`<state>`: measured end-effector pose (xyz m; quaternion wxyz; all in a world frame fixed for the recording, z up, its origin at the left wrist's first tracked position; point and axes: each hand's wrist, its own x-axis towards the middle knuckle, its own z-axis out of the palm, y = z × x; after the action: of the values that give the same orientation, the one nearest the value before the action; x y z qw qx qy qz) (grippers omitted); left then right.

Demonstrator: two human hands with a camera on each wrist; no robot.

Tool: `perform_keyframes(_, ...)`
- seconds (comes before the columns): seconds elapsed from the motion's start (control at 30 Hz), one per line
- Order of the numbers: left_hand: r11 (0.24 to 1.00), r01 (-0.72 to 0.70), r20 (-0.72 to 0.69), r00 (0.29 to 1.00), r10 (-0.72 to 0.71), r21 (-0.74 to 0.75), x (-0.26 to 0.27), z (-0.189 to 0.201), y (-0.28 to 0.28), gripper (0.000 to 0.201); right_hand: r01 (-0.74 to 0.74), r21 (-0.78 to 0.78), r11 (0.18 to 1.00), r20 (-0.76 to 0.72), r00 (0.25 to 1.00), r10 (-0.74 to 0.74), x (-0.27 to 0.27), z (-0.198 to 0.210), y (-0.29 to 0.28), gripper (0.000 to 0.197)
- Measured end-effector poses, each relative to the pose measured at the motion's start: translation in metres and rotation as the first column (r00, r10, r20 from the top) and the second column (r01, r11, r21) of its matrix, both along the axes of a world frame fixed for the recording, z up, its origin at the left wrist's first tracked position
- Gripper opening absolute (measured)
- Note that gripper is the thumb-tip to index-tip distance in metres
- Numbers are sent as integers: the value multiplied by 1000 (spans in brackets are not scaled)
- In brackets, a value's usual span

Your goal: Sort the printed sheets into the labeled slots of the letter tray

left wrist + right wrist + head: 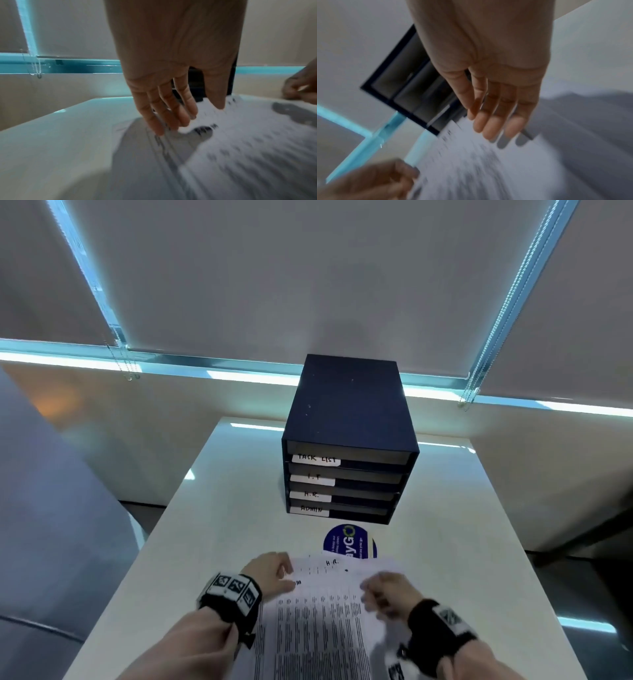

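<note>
A dark navy letter tray (349,419) stands at the far middle of the white table (219,529). Its four slots carry white labels reading TASK LIST, I.T, H.R. and ADMIN from top to bottom. Printed sheets (318,621) lie stacked at the near edge, and one shows a handwritten "H.R." at its top. My left hand (274,573) rests with straight fingertips (173,125) on the stack's left edge, thumb over the top sheet (248,128). My right hand (387,594) hovers with straight fingers (489,128) just above the sheets' (479,169) right side, motion-blurred. The tray (407,88) lies beyond.
A round blue sticker (349,542) lies on the table between the tray and the sheets. A grey upholstered seat (51,508) stands left of the table. Roller blinds with bead chains (126,361) cover the window behind.
</note>
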<state>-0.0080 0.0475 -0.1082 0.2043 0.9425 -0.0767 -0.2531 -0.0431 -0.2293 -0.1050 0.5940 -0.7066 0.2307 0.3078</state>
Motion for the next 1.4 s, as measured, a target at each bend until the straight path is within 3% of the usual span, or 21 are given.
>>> perform_keyframes(0.1,986,50,39,998,-57,160,-20,-18,8,47,-112,-206,972,0,993,115,-34,-42,-5,11)
perform_keyframes(0.23,990,-39,84,996,27,139,-31,-27,6,69,-94,-208,974,21,995,100,-44,-47,-3,16)
perform_keyframes(0.3,992,-46,44,998,41,116,-33,-25,6,65,-112,-211,971,31,992,121,-47,-37,0,16)
perform_keyframes(0.37,995,-56,31,998,54,78,-33,-22,5,43,-125,-203,971,30,991,134,-51,-25,3,26)
perform_keyframes(0.43,986,-126,67,989,134,-112,-35,-13,3,17,-66,-198,978,61,995,79,-52,-21,3,46)
perform_keyframes(0.47,945,-177,46,979,197,-276,-36,-5,1,14,5,-192,981,97,995,14,-52,-20,1,56)
perform_keyframes(0.5,852,-239,-39,967,250,-465,-38,6,-1,13,65,-185,981,138,990,-40,-54,-18,1,64)
perform_keyframes(0.57,591,-384,-250,921,298,-709,-37,28,0,16,133,-109,985,195,975,-110,-54,-11,-3,67)
perform_keyframes(0.6,485,-447,-320,890,325,-751,-32,34,2,29,159,-14,987,182,971,-153,-54,-5,-4,61)
perform_keyframes(0.67,371,-529,-383,833,399,-763,-20,33,9,70,129,138,982,117,982,-146,-53,7,-2,43)
perform_keyframes(0.7,323,-549,-406,814,414,-771,-13,27,11,80,93,180,979,98,989,-112,-53,11,0,38)
perform_keyframes(0.77,245,-585,-457,782,425,-773,-12,46,8,57,79,275,958,93,990,-109,-52,13,-1,33)
perform_keyframes(0.83,232,-583,-454,779,432,-779,-18,72,-1,34,89,352,932,91,987,-129,-52,12,-1,32)
perform_keyframes(0.93,209,-579,-451,774,444,-788,-16,76,-4,31,79,414,907,102,986,-132,-52,11,-4,38)
perform_keyframes(0.97,200,-586,-457,766,451,-785,-15,74,-4,31,79,435,897,108,984,-139,-52,9,-4,45)
perform_keyframes(1.07,192,-622,-498,745,444,-759,-11,67,-2,42,76,438,896,128,981,-146,-51,7,-4,90)
perform_keyframes(1.1,182,-627,-503,739,449,-758,-12,67,-4,40,83,440,894,105,984,-143,-51,6,-5,85)
perform_keyframes(1.17,184,-632,-514,739,436,-753,-10,65,-4,36,73,459,886,92,987,-129,-53,9,-4,48)
perform_keyframes(1.2,191,-629,-505,740,445,-754,-10,67,-6,35,64,446,893,94,988,-118,-53,7,-5,40)
perform_keyframes(1.3,205,-635,-490,729,478,-745,-6,63,-4,33,44,400,915,106,990,-94,-61,-2,-3,41)
perform_keyframes(1.4,184,-672,-497,678,541,-717,2,48,-2,45,70,321,944,118,986,-113,-69,-16,1,59)
